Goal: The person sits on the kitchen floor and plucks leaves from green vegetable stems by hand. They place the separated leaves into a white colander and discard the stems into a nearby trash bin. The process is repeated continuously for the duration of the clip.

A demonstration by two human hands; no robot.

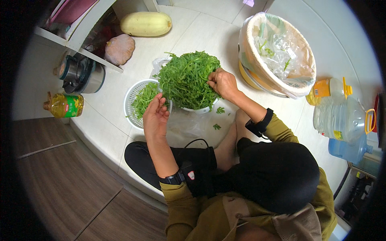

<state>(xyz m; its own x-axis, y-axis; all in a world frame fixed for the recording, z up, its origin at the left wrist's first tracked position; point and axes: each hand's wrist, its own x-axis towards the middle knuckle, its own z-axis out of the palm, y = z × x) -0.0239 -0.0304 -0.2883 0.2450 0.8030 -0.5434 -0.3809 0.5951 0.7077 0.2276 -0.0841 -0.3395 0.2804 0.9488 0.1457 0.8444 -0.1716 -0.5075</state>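
A tall heap of leafy greens with lobed leaves (187,79) rises from a white plastic container, whose rim (203,110) shows below it. My right hand (223,82) is at the heap's right side, its fingertips closed on some of the greens. To the left, a round white slotted basket (128,105) holds a smaller pile of thin green stems and leaves (144,99). My left hand (156,116) is over this basket's right side, palm turned inward and fingers loosely curled apart. Nothing is plainly held in it.
A lined bin (248,51) with plastic bags and leaf scraps stands at right, near large plastic bottles (337,117). A pale melon (146,24), a ribbed pumpkin (120,49), a steel appliance (93,76) and an oil bottle (66,105) sit leftward. Loose leaves (216,126) lie before me.
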